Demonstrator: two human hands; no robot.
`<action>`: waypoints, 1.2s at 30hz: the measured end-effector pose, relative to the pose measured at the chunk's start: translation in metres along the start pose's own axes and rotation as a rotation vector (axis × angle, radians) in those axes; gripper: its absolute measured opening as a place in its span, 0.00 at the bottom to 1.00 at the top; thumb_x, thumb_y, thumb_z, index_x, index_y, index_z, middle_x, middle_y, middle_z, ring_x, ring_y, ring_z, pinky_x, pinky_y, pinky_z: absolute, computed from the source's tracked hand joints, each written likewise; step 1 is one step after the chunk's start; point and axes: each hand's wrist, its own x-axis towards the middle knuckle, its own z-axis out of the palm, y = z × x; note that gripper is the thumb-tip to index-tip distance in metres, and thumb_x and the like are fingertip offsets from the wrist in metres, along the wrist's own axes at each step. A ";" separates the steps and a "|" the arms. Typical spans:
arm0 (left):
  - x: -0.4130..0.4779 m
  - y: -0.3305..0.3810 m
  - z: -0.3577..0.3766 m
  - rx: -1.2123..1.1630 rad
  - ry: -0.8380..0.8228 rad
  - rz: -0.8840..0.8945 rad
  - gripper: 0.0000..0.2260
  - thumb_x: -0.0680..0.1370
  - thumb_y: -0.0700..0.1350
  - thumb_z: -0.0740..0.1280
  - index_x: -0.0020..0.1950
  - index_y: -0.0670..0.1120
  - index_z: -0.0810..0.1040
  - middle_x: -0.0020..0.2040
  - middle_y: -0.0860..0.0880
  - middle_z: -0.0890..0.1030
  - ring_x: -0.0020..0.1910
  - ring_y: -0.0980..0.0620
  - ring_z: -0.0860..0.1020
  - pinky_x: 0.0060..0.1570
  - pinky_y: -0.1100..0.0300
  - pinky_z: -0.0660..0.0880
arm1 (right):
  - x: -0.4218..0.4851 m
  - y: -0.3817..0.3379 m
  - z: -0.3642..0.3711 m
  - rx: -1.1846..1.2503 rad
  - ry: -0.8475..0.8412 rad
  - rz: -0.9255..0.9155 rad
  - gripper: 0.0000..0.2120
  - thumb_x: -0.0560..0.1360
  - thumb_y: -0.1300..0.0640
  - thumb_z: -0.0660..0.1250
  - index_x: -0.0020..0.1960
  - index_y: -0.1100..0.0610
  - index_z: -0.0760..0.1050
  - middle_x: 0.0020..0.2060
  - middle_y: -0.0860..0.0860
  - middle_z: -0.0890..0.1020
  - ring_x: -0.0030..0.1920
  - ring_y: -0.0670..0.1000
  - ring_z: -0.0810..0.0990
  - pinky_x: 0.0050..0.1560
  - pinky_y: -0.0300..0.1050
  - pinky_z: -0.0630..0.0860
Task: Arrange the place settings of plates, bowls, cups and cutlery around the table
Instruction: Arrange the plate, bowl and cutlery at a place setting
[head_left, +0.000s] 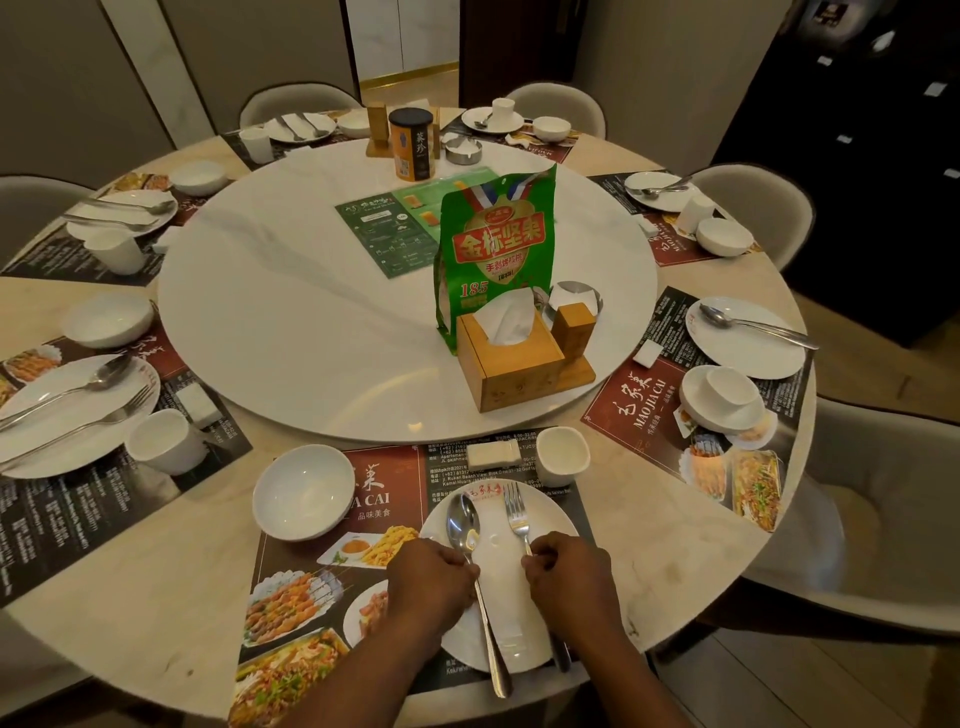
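Left hand: my left hand (434, 577) is curled round the handle of the long silver metal spoon (464, 519), so it's holding that and nothing else.
Right hand: the right hand (566, 571) has its fingers closed on the handle of the silver metal fork (515, 512).
Why held like that: both lie on the round white ceramic plate (553, 519) with heads pointing at the table centre. My guess is they're being squared up side by side.
Rest of this setting: a round white ceramic bowl (304, 499) sits left of the plate. A small white handleless cup (562, 456) is just beyond the plate, beside a white wrapped packet (493, 453). It looks close to done.
Mat text: the dark printed paper placemat with food photos (311, 571) shows "A CAI" and "品味美食". The small print is too tiny to read.
Next seat right: the red-and-black printed mat (631, 405) reads "MAO JIA CAI". There a cup sits inside the white bowl (696, 410), so I reckon it needs sorting.
Turntable: the big round white marble turntable (260, 312) carries a wooden tissue box (506, 364), within reach of every seat.
Bag: the green stand-up snack pouch (493, 249) says "金标坚果" and "185".
Far side: the orange-and-black cylindrical tin (412, 145) has Chinese characters I can't read for sure.
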 end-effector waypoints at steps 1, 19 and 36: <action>0.001 -0.001 0.000 0.011 0.003 0.002 0.06 0.69 0.40 0.77 0.33 0.48 0.84 0.30 0.48 0.84 0.33 0.49 0.84 0.42 0.51 0.83 | 0.000 0.000 0.000 -0.002 -0.001 0.003 0.15 0.75 0.49 0.70 0.61 0.50 0.80 0.53 0.47 0.84 0.51 0.47 0.81 0.60 0.43 0.76; 0.006 -0.005 -0.001 0.106 0.011 0.036 0.03 0.68 0.43 0.76 0.35 0.49 0.84 0.31 0.50 0.84 0.33 0.52 0.84 0.43 0.53 0.83 | 0.001 -0.001 -0.001 -0.006 -0.021 0.003 0.15 0.76 0.50 0.70 0.62 0.50 0.80 0.55 0.47 0.84 0.53 0.46 0.81 0.62 0.44 0.74; 0.012 -0.014 0.002 0.115 0.020 0.049 0.02 0.67 0.45 0.76 0.38 0.48 0.86 0.33 0.51 0.85 0.36 0.51 0.84 0.44 0.52 0.83 | 0.004 0.003 0.001 0.004 -0.015 0.004 0.15 0.76 0.52 0.70 0.62 0.50 0.80 0.56 0.48 0.83 0.53 0.47 0.81 0.63 0.45 0.75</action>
